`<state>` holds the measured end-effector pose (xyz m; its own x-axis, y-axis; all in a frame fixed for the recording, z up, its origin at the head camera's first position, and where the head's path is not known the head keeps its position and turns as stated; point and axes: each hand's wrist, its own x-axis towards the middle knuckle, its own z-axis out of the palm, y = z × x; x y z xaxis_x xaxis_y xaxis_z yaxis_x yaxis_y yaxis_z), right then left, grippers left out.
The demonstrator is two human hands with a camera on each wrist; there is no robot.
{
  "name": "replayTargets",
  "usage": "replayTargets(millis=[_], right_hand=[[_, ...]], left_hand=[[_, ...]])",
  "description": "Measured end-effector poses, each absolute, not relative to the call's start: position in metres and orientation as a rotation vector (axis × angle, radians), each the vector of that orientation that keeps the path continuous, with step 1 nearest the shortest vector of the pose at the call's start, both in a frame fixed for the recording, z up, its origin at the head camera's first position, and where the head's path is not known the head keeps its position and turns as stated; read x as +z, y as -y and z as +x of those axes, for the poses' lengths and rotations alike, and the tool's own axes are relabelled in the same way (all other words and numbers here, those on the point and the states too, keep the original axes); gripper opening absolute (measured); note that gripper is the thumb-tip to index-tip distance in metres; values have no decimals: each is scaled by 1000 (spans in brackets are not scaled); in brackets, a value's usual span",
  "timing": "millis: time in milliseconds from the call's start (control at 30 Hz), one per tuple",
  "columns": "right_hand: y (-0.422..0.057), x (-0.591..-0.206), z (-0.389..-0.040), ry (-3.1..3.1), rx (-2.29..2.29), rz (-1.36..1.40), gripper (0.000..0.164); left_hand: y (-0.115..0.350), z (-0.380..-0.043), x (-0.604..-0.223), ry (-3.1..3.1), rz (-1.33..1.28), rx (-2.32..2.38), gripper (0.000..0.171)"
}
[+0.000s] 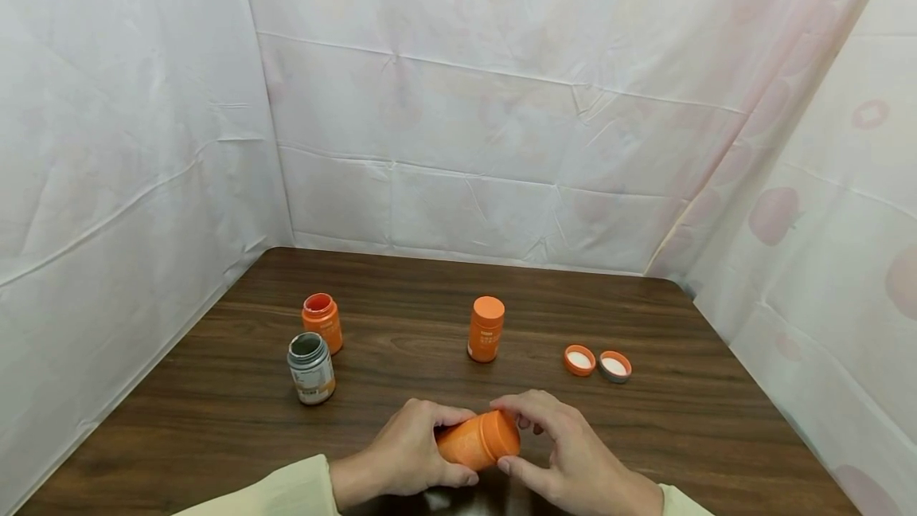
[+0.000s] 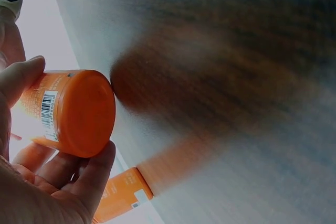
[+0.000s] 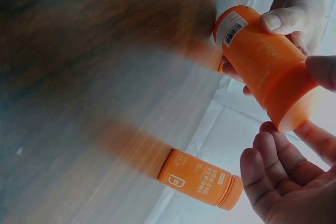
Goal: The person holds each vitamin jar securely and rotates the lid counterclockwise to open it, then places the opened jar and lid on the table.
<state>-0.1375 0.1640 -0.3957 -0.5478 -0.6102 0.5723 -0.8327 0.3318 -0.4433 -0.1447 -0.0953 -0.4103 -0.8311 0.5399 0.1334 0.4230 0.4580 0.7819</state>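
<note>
- Four bottles are in view: three orange, one grey. Two wear lids, two stand uncapped; two loose lids lie apart from them.
- The held bottle (image 1: 466, 446) is orange, lidded, and between the two hands, low over the near part of the table (image 1: 401, 293).
- The left hand (image 1: 411, 448) grips its body, thumb on one side and fingers on the other.
- The right hand (image 1: 573, 452) pinches the held lid (image 1: 504, 432) between thumb and fingertips.
- The held bottle's long axis slants, neither upright nor flat: the lid end points up and toward the right hand, the base down and toward the left. The base is close to the tabletop; whether it touches, I cannot tell.
- One barcode shows on the held bottle, near its base.
- Directly beyond the grip, one lidded orange bottle (image 1: 485, 333) stands upright, its long axis vertical.
- Beyond the grip and to its left are two open bottles, both upright with mouths up: the grey bottle (image 1: 313, 381) nearer, the open orange bottle (image 1: 325, 329) just behind it.
- Beyond the grip and to its right, two lids lie side by side, white insides up: an orange lid (image 1: 579, 360) and a grey-and-orange lid (image 1: 616, 367).
- Farther out, pale sheets (image 1: 430, 102) hang behind the table and on both sides.
</note>
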Motion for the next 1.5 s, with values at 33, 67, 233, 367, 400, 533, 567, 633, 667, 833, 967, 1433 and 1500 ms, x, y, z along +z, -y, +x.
replayTargets(millis=[33,67,233,367,400,533,567,633,667,833,967,1433,1500], right_hand=[[-164,-396,-138,2288,1037,1302,60],[-164,-396,-138,2281,1038,1311,61],[-164,-396,-140,2247,1051,1361,71],[-163,-396,-142,2222,1032,1394,76],[-163,-396,-142,2219,1028,1398,77],[-162,-396,-143,2202,1024,1403,78],[-162,-396,-143,2204,1031,1394,77],[-161,-396,-142,2223,1044,1357,74],[-161,-396,-141,2242,1053,1327,71],[-159,-395,-137,2373,1095,1139,50],[-158,-394,-136,2438,1128,1048,35],[-156,-390,-138,2563,1170,963,22],[-156,-390,-138,2547,1165,980,24]], left_hand=[[95,-145,-411,-2567,850,1318,50],[95,-145,-411,-2568,849,1318,50],[96,-145,-412,-2569,850,1321,51],[96,-145,-412,-2563,873,1332,50],[96,-145,-412,-2562,880,1335,50],[96,-146,-412,-2564,898,1336,50],[96,-146,-412,-2563,896,1336,50],[96,-146,-412,-2561,888,1335,49],[96,-146,-412,-2559,884,1334,49],[95,-146,-412,-2556,893,1336,48],[95,-146,-413,-2557,900,1341,48],[96,-146,-411,-2560,884,1346,49],[96,-146,-411,-2557,885,1347,49]])
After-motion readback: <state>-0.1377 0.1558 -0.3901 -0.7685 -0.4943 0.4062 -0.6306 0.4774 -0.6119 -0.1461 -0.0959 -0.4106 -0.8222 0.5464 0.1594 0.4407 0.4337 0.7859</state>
